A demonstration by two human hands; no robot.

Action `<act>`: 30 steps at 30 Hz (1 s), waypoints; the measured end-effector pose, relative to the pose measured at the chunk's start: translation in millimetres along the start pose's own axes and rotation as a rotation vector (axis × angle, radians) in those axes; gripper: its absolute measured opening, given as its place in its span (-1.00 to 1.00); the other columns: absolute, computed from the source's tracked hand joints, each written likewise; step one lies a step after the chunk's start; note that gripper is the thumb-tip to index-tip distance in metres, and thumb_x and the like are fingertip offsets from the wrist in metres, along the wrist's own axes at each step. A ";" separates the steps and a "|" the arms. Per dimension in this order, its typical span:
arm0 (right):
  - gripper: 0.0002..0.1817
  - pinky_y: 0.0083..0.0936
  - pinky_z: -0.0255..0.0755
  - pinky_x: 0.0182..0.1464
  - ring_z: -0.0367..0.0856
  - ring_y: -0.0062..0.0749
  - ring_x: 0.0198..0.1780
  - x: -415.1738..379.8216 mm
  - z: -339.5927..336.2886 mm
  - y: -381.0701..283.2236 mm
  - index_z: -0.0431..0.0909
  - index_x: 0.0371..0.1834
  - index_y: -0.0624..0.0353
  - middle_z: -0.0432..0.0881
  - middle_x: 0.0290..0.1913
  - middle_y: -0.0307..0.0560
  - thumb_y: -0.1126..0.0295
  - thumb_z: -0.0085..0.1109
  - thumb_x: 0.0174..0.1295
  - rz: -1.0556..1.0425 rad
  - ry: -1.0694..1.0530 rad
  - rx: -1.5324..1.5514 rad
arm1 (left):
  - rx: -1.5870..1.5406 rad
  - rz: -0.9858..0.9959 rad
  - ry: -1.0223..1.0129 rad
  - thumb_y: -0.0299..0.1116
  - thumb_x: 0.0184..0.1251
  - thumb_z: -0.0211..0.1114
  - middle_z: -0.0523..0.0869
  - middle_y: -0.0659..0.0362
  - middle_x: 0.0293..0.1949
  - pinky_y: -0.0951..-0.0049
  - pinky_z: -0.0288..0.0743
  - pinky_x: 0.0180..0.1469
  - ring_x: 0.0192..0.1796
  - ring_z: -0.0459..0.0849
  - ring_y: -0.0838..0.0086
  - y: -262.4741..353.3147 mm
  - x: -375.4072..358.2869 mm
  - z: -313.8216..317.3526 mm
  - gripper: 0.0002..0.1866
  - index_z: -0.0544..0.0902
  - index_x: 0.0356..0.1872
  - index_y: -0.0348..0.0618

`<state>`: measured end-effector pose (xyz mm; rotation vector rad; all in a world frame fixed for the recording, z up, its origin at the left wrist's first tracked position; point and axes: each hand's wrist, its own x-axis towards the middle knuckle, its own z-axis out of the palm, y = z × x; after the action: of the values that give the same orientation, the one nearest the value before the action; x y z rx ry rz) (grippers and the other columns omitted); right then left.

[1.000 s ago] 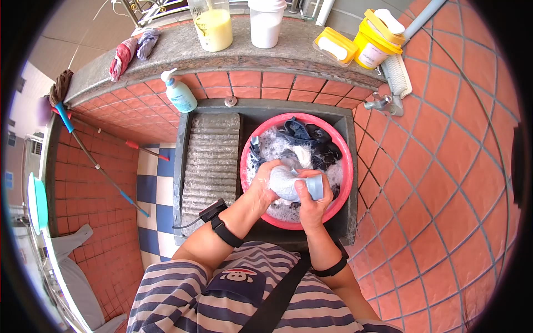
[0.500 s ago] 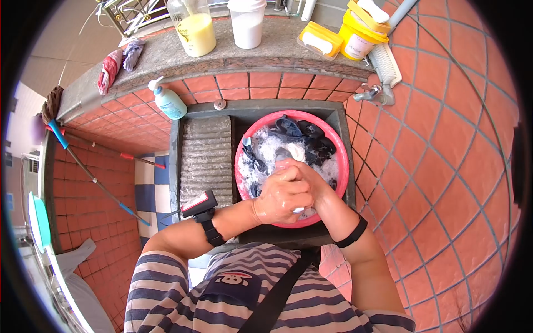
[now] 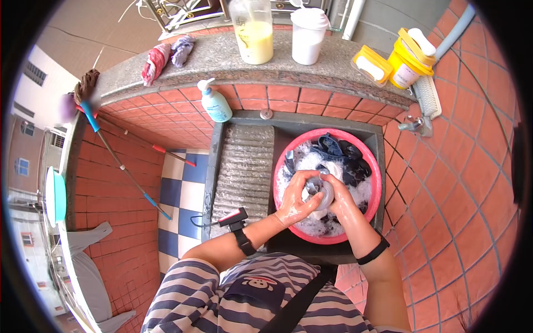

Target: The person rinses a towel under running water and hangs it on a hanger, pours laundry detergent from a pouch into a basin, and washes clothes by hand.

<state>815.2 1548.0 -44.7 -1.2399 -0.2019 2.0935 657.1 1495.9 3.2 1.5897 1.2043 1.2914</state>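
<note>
My left hand [image 3: 296, 201] and my right hand [image 3: 340, 195] face each other over a round pink basin [image 3: 375, 172]. Between them they grip a wet, greyish-white piece of cloth [image 3: 326, 195], bunched up; its exact kind cannot be made out. Fingers and thumbs curl around it from both sides. Foamy water [image 3: 304, 225] fills the basin below, with dark wet clothes [image 3: 352, 164] bunched at its far right side. Both hands are wet.
The basin sits in a dark stone sink beside a ribbed washboard [image 3: 244, 166]. A pump bottle [image 3: 215, 105] stands behind it. On the ledge are a jug of yellow liquid [image 3: 254, 43], a white-lidded cup [image 3: 307, 41], yellow tubs [image 3: 408, 64] and crumpled cloths [image 3: 157, 62]. A tap [image 3: 415, 126] is at right.
My hands were clasped together low over the basin; now they have parted slightly, with the greyish-white cloth showing between them. The whole view has shifted, so the scene sits further right and lower.
</note>
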 end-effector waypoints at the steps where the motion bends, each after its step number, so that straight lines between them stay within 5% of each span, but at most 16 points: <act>1: -0.67 -0.33 0.55 -0.17 0.64 -0.30 -0.21 -0.2 16.0 -4.2 0.50 -0.13 0.23 0.61 -0.22 -0.03 0.23 0.20 0.16 -0.153 0.061 0.091 | -0.183 -0.224 0.198 -0.09 0.15 0.36 0.37 -0.05 0.16 0.27 0.36 0.11 0.14 0.43 0.15 -15.2 -3.0 -4.0 -0.18 0.10 0.33 -0.13; 3: -0.58 -0.27 0.55 -0.08 0.64 -0.24 -0.13 -1.3 49.1 -0.9 0.48 -0.12 0.26 0.59 -0.11 0.03 0.11 0.20 0.19 -0.454 0.163 0.098 | -0.573 -0.646 0.393 0.06 0.19 0.30 0.27 -0.07 0.26 0.08 0.33 0.15 0.20 0.38 0.14 -11.0 -7.8 -12.3 -0.06 -0.10 0.40 -0.08; 5: -0.59 -0.40 0.49 -0.11 0.59 -0.32 -0.15 -13.8 95.7 18.5 0.47 -0.11 0.28 0.57 -0.13 -0.04 0.12 0.18 0.23 -0.620 0.161 0.055 | -0.847 -0.998 0.296 0.14 0.17 0.27 0.25 -0.06 0.27 -0.06 0.32 0.14 0.26 0.32 0.12 -9.9 -13.1 -25.3 -0.02 -0.14 0.41 -0.03; 7: -0.61 -0.42 0.39 0.03 0.51 -0.39 -0.05 -18.7 122.6 48.6 0.40 -0.01 0.30 0.54 -0.02 -0.03 0.23 0.16 0.25 -0.645 -0.030 -0.125 | -1.013 -0.737 0.356 -0.06 0.24 0.28 0.41 0.01 0.14 0.08 0.40 0.12 0.12 0.47 0.24 10.4 1.9 -49.1 -0.29 0.18 0.30 -0.11; 9: -0.52 -0.36 0.21 0.26 0.38 -0.33 0.19 -34.7 150.2 55.7 0.33 0.14 0.33 0.41 0.20 0.02 0.36 0.20 0.20 -0.824 -0.272 -0.420 | -0.801 -0.499 0.539 -0.36 0.21 0.26 0.50 0.07 0.01 0.27 0.44 0.07 0.01 0.53 0.34 3.1 22.8 -88.0 -0.47 0.30 0.19 -0.19; 12: -0.33 -0.19 -0.19 0.44 0.04 -0.23 0.45 -54.7 159.3 32.9 0.15 0.35 0.32 0.16 0.41 0.03 0.50 0.19 0.16 -0.738 -0.491 -0.475 | -0.426 -0.137 0.668 -0.51 -0.04 0.26 0.51 0.09 -0.09 0.36 0.43 0.02 -0.05 0.54 0.36 22.0 80.1 -171.2 -0.35 0.24 0.16 -0.28; 15: -0.51 -0.36 0.23 0.27 0.30 -0.27 0.32 -42.3 116.9 24.7 0.32 0.21 0.31 0.35 0.28 0.01 0.51 0.15 0.19 -0.619 -0.263 -0.437 | 0.107 0.055 0.763 -0.36 -0.19 0.31 0.43 -0.08 0.01 0.25 0.35 0.13 0.02 0.49 0.17 67.6 155.7 -265.2 -0.14 0.12 0.25 -0.29; 17: -0.65 -0.52 0.38 0.10 0.49 -0.39 0.13 -33.4 68.5 17.9 0.45 0.08 0.28 0.54 0.07 -0.05 0.48 0.13 0.22 -0.549 -0.026 -0.487 | 0.568 -0.056 0.810 -0.27 -0.26 0.35 0.41 -0.35 0.02 0.19 0.37 0.15 0.06 0.49 -0.11 71.2 208.6 -316.6 -0.04 0.08 0.26 -0.32; 18: -0.69 -0.55 0.40 0.06 0.53 -0.45 0.04 -29.8 38.9 16.3 0.49 0.02 0.27 0.59 -0.02 -0.08 0.47 0.15 0.20 -0.539 0.100 -0.527 | 0.741 0.049 0.752 -0.24 -0.26 0.38 0.43 -0.40 0.05 0.15 0.38 0.15 0.08 0.49 -0.21 52.2 234.0 -346.0 -0.03 0.10 0.26 -0.38; 19: -0.72 -0.58 0.41 0.01 0.57 -0.51 -0.05 -27.6 7.3 15.9 0.53 -0.04 0.26 0.63 -0.11 -0.11 0.45 0.17 0.19 -0.522 0.240 -0.568 | 0.818 -0.209 0.578 -0.16 -0.25 0.43 0.41 -0.39 0.10 0.16 0.37 0.18 0.12 0.46 -0.24 50.7 249.1 -366.0 -0.04 0.18 0.22 -0.41; 20: -0.75 -0.60 0.43 -0.04 0.58 -0.53 -0.11 -28.8 -23.7 18.0 0.55 -0.09 0.26 0.64 -0.17 -0.11 0.45 0.20 0.16 -0.519 0.372 -0.599 | 0.865 -0.353 0.492 -0.03 -0.25 0.48 0.32 -0.38 0.19 0.13 0.36 0.20 0.20 0.39 -0.24 18.3 265.1 -393.1 0.01 0.22 0.27 -0.30; 22: -0.76 -0.61 0.45 -0.13 0.60 -0.53 -0.20 -30.1 -84.5 24.2 0.58 -0.16 0.27 0.65 -0.24 -0.11 0.43 0.24 0.12 -0.546 0.565 -0.667 | 1.297 -0.432 0.432 0.40 -0.15 0.26 0.16 -0.19 0.35 -0.08 0.09 0.32 0.36 0.16 -0.21 -64.2 280.0 -432.7 -0.01 0.17 0.39 0.36; 24: -0.74 -0.55 0.47 -0.16 0.61 -0.45 -0.23 -21.5 -149.7 41.4 0.58 -0.18 0.28 0.65 -0.26 -0.08 0.40 0.29 0.07 -0.586 0.662 -0.764 | 1.310 -0.333 0.506 0.46 -0.04 0.11 0.14 -0.11 0.38 -0.11 0.01 0.34 0.37 0.09 -0.24 -74.4 274.7 -419.7 -0.09 0.17 0.39 0.41; 27: -0.71 -0.52 0.48 -0.14 0.63 -0.38 -0.24 -25.5 -162.9 48.3 0.58 -0.19 0.26 0.65 -0.25 -0.02 0.38 0.31 0.03 -0.555 0.721 -0.899 | 1.441 -0.194 0.344 0.36 0.11 0.08 0.14 -0.14 0.37 -0.04 0.06 0.34 0.38 0.12 -0.19 -86.3 269.7 -445.7 -0.22 0.20 0.38 0.41; 29: -0.66 -0.41 0.48 -0.07 0.62 -0.18 -0.19 -20.8 -146.2 40.6 0.57 -0.16 0.23 0.63 -0.21 0.08 0.34 0.34 -0.01 -0.590 0.741 -1.160 | 1.427 0.340 0.396 0.12 0.23 0.16 0.22 -0.16 0.33 0.07 0.16 0.31 0.33 0.26 -0.05 -85.6 257.3 -461.7 -0.34 0.29 0.35 0.22; 30: -0.65 -0.35 0.47 -0.04 0.61 -0.10 -0.15 -14.4 -137.1 37.7 0.56 -0.15 0.22 0.62 -0.18 0.12 0.33 0.34 -0.01 -0.637 0.728 -1.234 | 1.430 0.342 0.385 0.12 0.23 0.16 0.22 -0.16 0.33 0.07 0.16 0.31 0.33 0.26 -0.05 -75.3 244.6 -436.7 -0.34 0.29 0.35 0.22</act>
<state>914.2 1482.9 -124.6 -2.1143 -1.4466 0.7483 227.0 1747.3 92.6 2.6424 2.4850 0.8851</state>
